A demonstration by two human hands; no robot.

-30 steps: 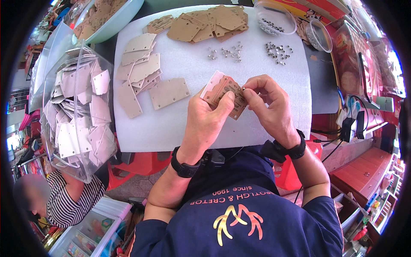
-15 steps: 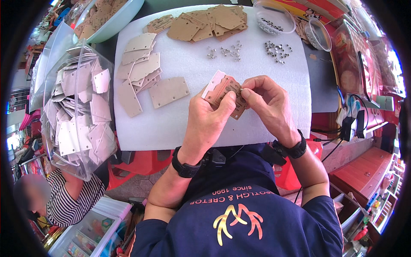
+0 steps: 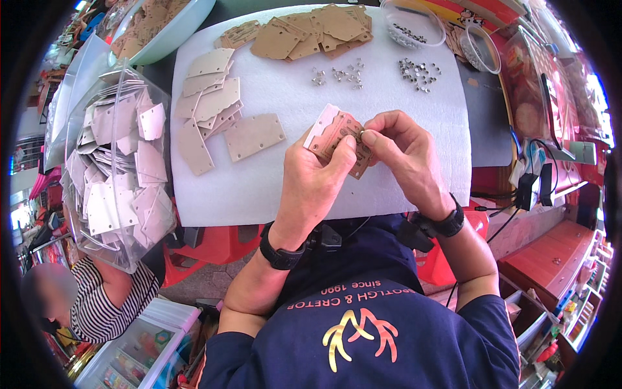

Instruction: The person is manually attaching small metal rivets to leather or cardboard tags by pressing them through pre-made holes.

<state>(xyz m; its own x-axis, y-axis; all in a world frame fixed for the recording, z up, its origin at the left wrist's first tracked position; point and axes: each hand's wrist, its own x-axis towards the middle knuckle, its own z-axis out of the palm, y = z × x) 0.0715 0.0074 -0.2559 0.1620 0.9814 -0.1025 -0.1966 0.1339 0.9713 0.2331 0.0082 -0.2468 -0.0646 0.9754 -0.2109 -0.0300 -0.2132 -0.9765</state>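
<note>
Above the near part of the white foam sheet, my left hand grips a brown flat piece with punched holes, with a pale piece layered against it; the thumb presses on the brown face. At the right edge of these pieces, my right hand pinches a tiny shiny metal part, like a rivet, mostly covered by the fingertips. Left of my hands, pale pieces with holes overlap, and one pale piece lies nearest. Farther off are brown pieces in a pile.
Small metal fasteners and metal caps lie scattered on the foam. Clear round tubs stand at the far right. A clear bin of pale pieces and a pale basin of brown ones flank the left. Another person is at lower left.
Hardly anything differs. My right fingertips have shifted very slightly at the edge of the pieces, and the whole view has moved a little.
</note>
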